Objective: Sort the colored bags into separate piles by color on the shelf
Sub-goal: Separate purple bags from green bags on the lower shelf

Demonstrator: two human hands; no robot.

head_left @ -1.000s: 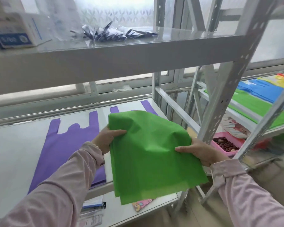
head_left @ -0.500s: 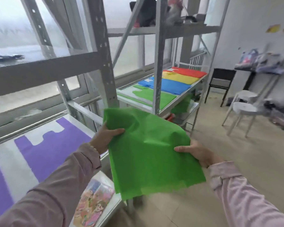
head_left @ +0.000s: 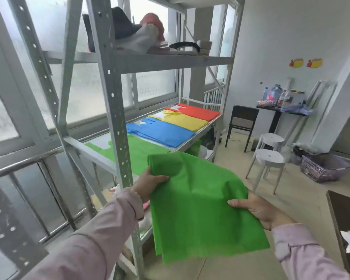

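I hold a green bag (head_left: 200, 211) flat in front of me, just right of a grey shelf upright (head_left: 113, 110). My left hand (head_left: 148, 183) grips its upper left edge and my right hand (head_left: 259, 210) grips its right edge. On the middle shelf (head_left: 202, 133) beyond lie four flat piles side by side: a green pile (head_left: 137, 152) nearest, then a blue pile (head_left: 160, 131), a yellow pile (head_left: 180, 119) and a red pile (head_left: 196, 111) at the far end. The held bag hides the near part of the green pile.
Clothes and a dark bag (head_left: 129, 31) lie on the upper shelf. Two white stools (head_left: 269, 156), a dark chair (head_left: 242, 122) and a purple basket (head_left: 325, 166) stand on the floor to the right. A dark table corner (head_left: 346, 211) is at the right edge.
The view has swung right, from the purple bags to the shelf with the colour piles. The green bag stays held in both hands and is now close to the green pile.
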